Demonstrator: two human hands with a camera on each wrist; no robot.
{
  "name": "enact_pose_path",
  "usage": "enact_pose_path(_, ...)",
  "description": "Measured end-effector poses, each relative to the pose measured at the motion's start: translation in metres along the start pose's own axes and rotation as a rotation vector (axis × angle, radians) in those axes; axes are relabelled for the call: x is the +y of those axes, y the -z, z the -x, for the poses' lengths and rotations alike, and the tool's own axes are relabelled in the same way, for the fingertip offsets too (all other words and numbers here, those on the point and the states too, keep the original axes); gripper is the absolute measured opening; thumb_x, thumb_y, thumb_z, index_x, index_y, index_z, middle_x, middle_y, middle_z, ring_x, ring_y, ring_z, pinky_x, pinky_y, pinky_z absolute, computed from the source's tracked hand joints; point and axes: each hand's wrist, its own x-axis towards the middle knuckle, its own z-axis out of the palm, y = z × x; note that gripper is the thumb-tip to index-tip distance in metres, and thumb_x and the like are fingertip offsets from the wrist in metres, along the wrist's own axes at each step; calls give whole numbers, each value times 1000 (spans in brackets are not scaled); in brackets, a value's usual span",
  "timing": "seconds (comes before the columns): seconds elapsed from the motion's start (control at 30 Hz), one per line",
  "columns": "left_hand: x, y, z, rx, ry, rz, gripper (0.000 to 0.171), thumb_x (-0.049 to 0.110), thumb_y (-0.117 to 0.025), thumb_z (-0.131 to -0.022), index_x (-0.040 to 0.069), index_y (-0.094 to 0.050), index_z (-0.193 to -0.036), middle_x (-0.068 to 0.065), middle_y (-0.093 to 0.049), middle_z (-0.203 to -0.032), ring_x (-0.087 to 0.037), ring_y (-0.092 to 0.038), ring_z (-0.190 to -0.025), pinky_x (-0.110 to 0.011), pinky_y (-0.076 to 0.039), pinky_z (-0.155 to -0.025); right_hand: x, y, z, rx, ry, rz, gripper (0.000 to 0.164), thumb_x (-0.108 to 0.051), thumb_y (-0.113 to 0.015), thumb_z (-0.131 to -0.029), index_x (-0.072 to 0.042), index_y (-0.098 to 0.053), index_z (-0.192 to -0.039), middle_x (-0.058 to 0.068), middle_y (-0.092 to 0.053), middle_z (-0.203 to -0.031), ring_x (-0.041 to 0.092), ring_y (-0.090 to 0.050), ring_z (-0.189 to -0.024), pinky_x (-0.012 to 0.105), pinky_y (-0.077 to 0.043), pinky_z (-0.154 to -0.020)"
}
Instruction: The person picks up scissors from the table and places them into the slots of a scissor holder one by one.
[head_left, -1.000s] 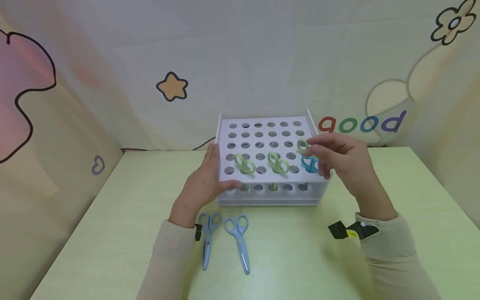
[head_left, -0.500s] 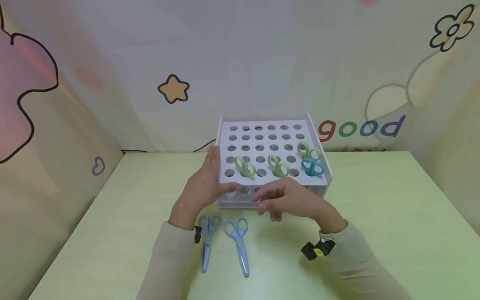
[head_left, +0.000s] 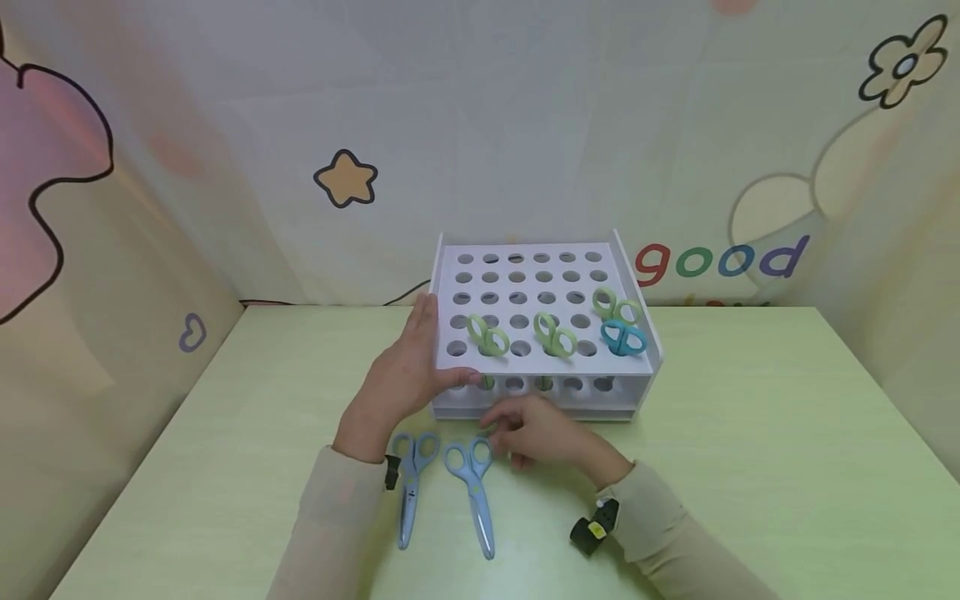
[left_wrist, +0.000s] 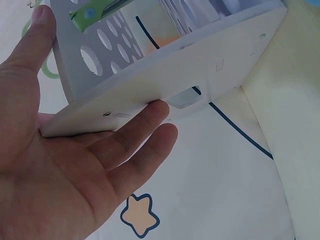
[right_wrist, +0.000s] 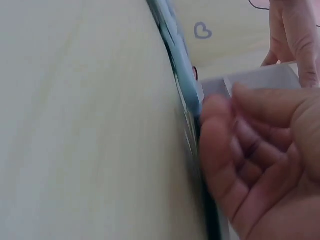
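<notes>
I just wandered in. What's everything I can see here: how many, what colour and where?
Rack: one, white, on the table
Green scissors: three pairs, light green, in the rack
Teal scissors: one pair, teal, rack's front row, right end
Blue scissors: two pairs, greyish blue, on the table before the rack
Table: one, pale yellow-green, beneath the rack
Backdrop: one, pale, behind the table
Star: one, orange, on the backdrop
Flower: one, cream with dark outline, upper right
Heart: one, purple, far left
Word "good": one, multicoloured, right of the rack
Wrist devices: two, black, one per wrist
Sleeves: two, beige, on the forearms
Left hand: one, against the rack's left side
Right hand: one, beside the right-hand blue scissors
</notes>
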Motion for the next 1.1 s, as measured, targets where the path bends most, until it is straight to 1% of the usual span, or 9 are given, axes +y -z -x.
enact_pose_path(0.2, -2, 0, 1, 10, -22, 3, 118, 47, -85, -79, 9, -8, -160, -11, -13, -166, -23, -57, -82, -33, -47, -63, 4, -5, -1, -59, 28, 22, 35, -2, -68, -93, -1, -64, -128, 3, -66, -75, 15, -58, -52, 28, -48, -49)
enact_pose_path(0.33, -2, 0, 0, 17, -30, 14, 117, 47, -85, -79, 11, -9, -160, -8, -18, -162, -23, -56, -81, -33, -47, -63, 6, -4, -2, -79, 63, 61, 38, -1, -69, -92, -1, -63, -130, 1, -61, -69, 12, -53, -50, 26, -44, -48)
enact_pose_path(0.47, -3, -1, -1, 13, -23, 18, 117, 45, -86, -78, 12, -9, -160, -7, -18, -161, -23, -57, -81, -33, -48, -63, 7, -4, -2, -84, 118, 181, 42, -2, -75, -88, -7, -66, -129, -6, -54, -66, 7, -48, -55, 24, -41, -54)
enact_pose_path(0.6, -4, -2, -2, 4, -6, 13, 119, 46, -86, -79, 12, -7, -160, -8, -14, -164, -23, -57, -83, -33, -48, -64, 4, -7, -2, -84, 184, 303, 43, -2, -79, -82, -11, -70, -123, -10, -48, -65, 4, -46, -60, 24, -39, -59)
enact_pose_path(0.67, -3, -1, -2, 1, -2, 10, 120, 47, -86, -79, 11, -6, -161, -8, -11, -166, -23, -57, -85, -33, -48, -65, 1, -9, -2, -79, 198, 354, 42, -3, -80, -81, -12, -71, -121, -11, -47, -64, 4, -45, -59, 25, -39, -58)
enact_pose_path(0.87, -4, -1, -2, -12, 18, 13, 123, 47, -86, -78, 11, -3, -162, -9, -4, -169, -26, -58, -91, -34, -48, -68, -8, -13, 0, -65, 159, 488, 34, -6, -83, -80, -14, -70, -111, -10, -55, -71, 6, -49, -64, 28, -43, -63)
enact_pose_path(1.0, -4, -2, -1, -14, 29, 18, 124, 47, -86, -78, 12, -2, -162, -8, 0, -169, -26, -57, -94, -34, -47, -69, -12, -10, 5, -67, 145, 548, 30, -11, -85, -79, -14, -69, -104, -9, -57, -74, 9, -50, -67, 30, -44, -65)
enact_pose_path(1.1, -3, -2, -1, -6, 12, 31, 121, 45, -87, -79, 12, -5, -161, -8, -11, -166, -25, -58, -91, -34, -48, -67, -14, -3, 9, -83, 134, 561, 28, -15, -87, -78, -15, -68, -98, -8, -55, -73, 9, -49, -66, 29, -43, -64)
